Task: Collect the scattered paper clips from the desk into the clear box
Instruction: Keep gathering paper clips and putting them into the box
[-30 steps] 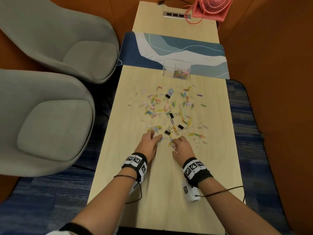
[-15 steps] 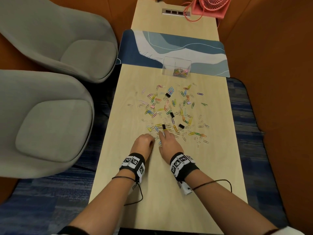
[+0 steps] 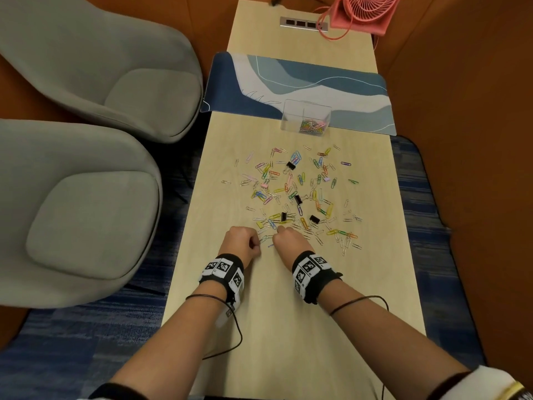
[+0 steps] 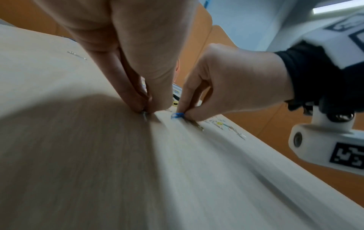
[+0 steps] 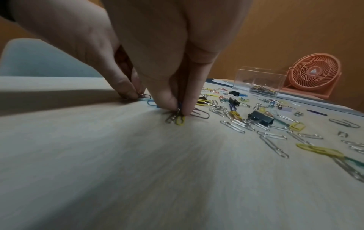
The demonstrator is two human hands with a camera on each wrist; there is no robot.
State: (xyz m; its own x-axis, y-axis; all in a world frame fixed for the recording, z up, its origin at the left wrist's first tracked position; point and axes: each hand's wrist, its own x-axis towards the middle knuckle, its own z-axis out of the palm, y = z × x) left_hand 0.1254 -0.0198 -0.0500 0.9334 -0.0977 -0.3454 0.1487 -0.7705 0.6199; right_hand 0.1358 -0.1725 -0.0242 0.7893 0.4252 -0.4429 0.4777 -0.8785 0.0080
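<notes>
Orange booth walls close in around the pale wood table (image 3: 288,327) I am working over. My right hand (image 3: 290,241) has its fingers (image 5: 167,96) drawn narrow, thumb against fingertip, pinching a few paper clips (image 5: 177,119) at the near edge of the scatter, their tips touching the wood. Just beside it, my left hand (image 3: 240,241) is curled, its fingers (image 4: 138,99) nipping a small silver clip (image 4: 144,116) against the table. Beyond both hands the scattered clips (image 3: 300,194) spread across the middle of the table, coloured and silver, with several black binder clips (image 3: 314,218) among them. Farther on stands the clear box (image 3: 305,118), upright, on the near edge of a blue desk mat (image 3: 288,79), some clips lying in its bottom. A pink fan (image 3: 363,11) sits at the far end, and grey chairs (image 3: 86,197) stand to my left.
</notes>
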